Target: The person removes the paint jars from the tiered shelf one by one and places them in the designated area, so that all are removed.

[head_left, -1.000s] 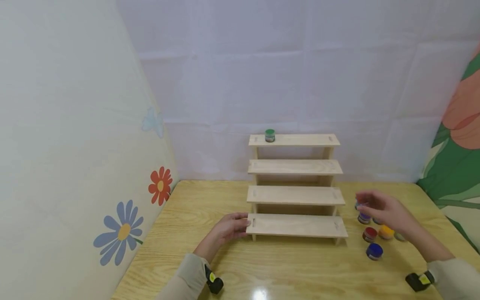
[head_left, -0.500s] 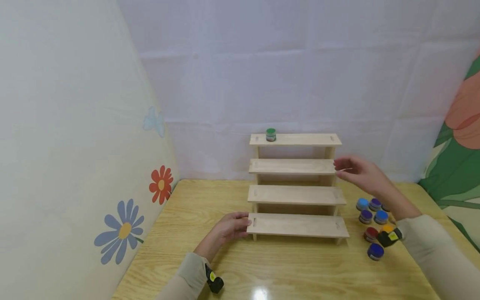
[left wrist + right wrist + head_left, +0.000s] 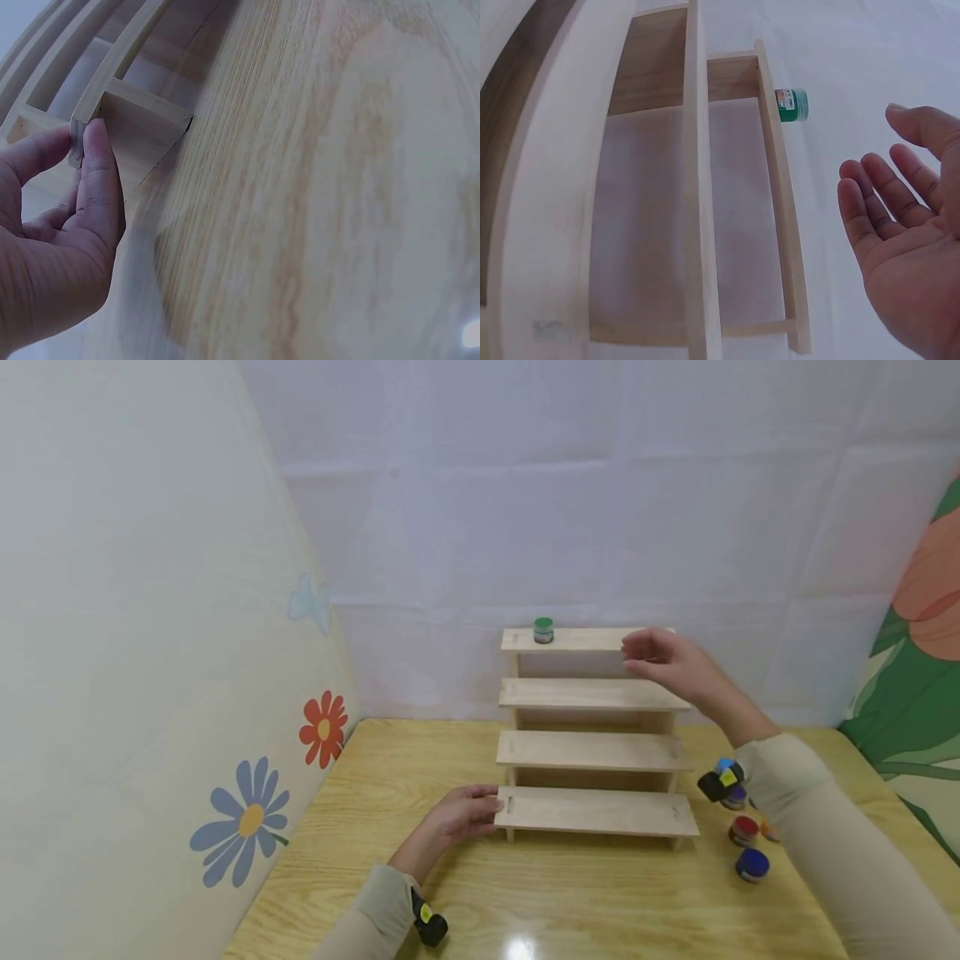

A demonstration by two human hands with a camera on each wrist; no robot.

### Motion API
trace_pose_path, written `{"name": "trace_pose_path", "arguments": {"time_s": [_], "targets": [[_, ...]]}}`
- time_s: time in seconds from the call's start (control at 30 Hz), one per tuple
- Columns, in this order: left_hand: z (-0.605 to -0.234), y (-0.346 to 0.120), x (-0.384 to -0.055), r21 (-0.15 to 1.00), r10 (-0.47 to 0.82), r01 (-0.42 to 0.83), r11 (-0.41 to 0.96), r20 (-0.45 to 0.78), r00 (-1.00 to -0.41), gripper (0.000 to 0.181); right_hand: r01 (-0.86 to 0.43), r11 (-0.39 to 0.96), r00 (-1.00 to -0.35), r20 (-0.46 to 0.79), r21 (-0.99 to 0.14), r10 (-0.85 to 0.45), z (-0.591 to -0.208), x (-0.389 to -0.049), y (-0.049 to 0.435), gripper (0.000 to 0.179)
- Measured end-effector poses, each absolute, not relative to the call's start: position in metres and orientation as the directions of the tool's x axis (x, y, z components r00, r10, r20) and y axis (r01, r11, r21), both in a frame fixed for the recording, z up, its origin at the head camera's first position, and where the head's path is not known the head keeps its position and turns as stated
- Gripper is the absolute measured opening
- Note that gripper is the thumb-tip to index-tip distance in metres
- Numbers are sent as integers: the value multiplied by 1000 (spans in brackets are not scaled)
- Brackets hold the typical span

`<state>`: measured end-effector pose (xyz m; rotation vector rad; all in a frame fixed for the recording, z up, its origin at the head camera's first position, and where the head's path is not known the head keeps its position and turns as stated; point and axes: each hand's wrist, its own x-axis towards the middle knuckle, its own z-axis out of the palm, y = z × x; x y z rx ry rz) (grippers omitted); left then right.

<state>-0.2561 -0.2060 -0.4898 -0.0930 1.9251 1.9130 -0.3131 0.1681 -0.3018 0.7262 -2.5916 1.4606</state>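
A pale wooden stepped rack (image 3: 596, 810) with several shelves stands on the table. My left hand (image 3: 461, 814) pinches the left end of its lowest shelf; the left wrist view shows thumb and fingers on either side of the board (image 3: 96, 82). A small green-lidded paint jar (image 3: 543, 631) sits near the left end of the top shelf. My right hand (image 3: 667, 664) is raised before the right part of the top shelf, fingers loosely bent. In the right wrist view that hand (image 3: 911, 225) holds nothing and is apart from the green jar (image 3: 791, 105).
Right of the rack, several paint jars stand on the wooden table (image 3: 600, 893), among them a dark blue jar (image 3: 752, 865) and a red jar (image 3: 744, 831). My right sleeve (image 3: 832, 827) hides some. A white cloth (image 3: 465, 527) hangs behind the rack.
My right hand has gone from above the paint jars up and leftward to the top shelf. The left hand keeps its place on the lowest shelf.
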Motion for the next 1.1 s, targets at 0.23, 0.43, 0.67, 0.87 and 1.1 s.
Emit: {"name": "trace_pose_path", "arguments": {"time_s": [0.23,0.43,0.67,0.87,1.1], "targets": [[-490,-208,-254,939,248,-340,48,-341,-907,59,-388,422,-905,252,-819,-344,-293,-334,146,48],[-489,-209,-251,939,239,-341,50,-343,-909,58,-347,401,-922,228,-848,-314,-287,-349,125,49],[-490,-209,-251,942,237,-331,49,-333,-913,59,-357,346,-912,245,-867,-328,-284,-365,105,50],[-490,-207,-252,941,241,-333,55,-336,-911,59,-318,365,-931,215,-875,-297,-284,-377,92,48],[-487,-206,-247,944,268,-324,54,-327,-906,63,-298,388,-942,202,-872,-269,-288,-387,76,49]]}}
